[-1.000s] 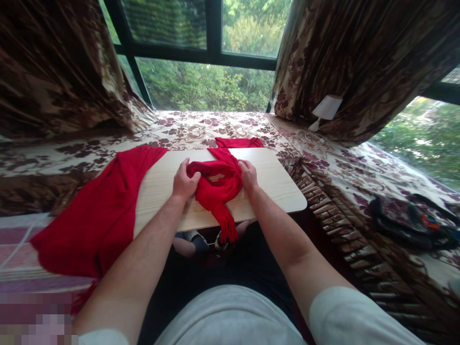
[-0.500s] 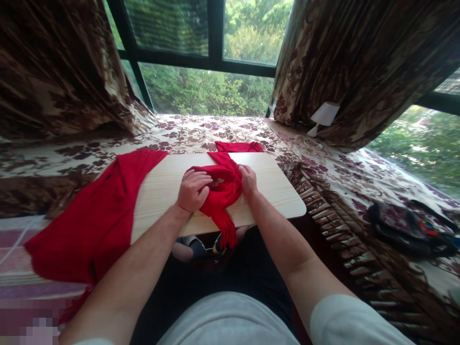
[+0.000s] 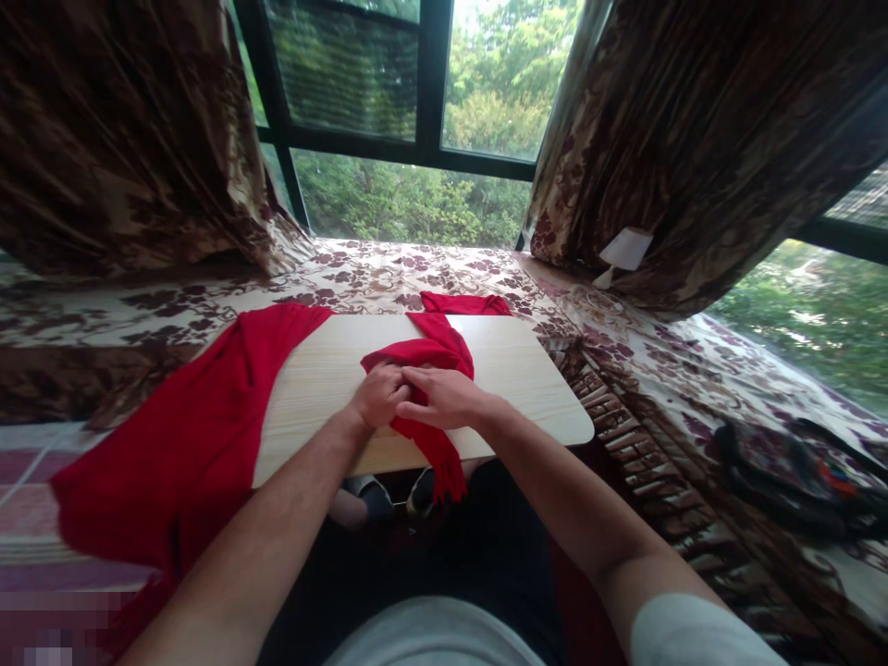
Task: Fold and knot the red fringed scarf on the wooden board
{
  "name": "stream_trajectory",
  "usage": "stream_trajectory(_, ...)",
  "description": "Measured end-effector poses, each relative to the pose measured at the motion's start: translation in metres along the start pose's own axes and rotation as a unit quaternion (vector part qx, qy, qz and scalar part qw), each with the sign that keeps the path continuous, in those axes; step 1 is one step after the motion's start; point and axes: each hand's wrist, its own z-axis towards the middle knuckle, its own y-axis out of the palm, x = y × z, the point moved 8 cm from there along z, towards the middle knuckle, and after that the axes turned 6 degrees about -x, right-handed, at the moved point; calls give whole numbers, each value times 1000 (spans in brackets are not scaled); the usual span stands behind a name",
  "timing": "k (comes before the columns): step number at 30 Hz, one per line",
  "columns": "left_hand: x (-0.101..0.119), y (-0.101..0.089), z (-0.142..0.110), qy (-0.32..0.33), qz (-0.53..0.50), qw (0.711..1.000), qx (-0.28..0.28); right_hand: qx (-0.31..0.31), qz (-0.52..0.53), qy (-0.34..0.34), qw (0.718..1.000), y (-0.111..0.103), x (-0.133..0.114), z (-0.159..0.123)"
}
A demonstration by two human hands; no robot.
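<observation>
A long red scarf (image 3: pixel 423 355) lies bunched in a loop on a pale wooden lap table (image 3: pixel 326 370). Its fringed end hangs over the table's near edge. Another stretch of the same red cloth (image 3: pixel 187 435) drapes off the table's left side. My left hand (image 3: pixel 378 396) is closed on the bunched scarf at the middle of the table. My right hand (image 3: pixel 444 398) lies across the scarf beside it, fingers curled on the fabric and touching the left hand.
Brown floral bedding (image 3: pixel 388 268) surrounds the table, with matching curtains (image 3: pixel 694 129) left and right of a window (image 3: pixel 416 120). A small white lamp (image 3: pixel 624 252) stands at the back right. A dark bag (image 3: pixel 783 462) lies at the right.
Both hands have come together at the middle of the scarf; the right hand moved left over the cloth. The loop has been gathered tighter. The view tilted slightly up.
</observation>
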Motion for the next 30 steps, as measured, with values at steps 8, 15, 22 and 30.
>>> stream_trajectory(8,-3,-1,0,-38,40,998,11,-66,-143,41,987,11,5,-1)
stream_trajectory(15,-3,0,1,-46,61,997,9,-93,-138,68,984,16,12,4)
stream_trajectory(22,-5,-1,1,-30,31,999,24,-51,55,52,996,9,43,27)
stream_trajectory(30,0,-1,2,-27,94,995,27,-45,-63,198,977,9,86,47)
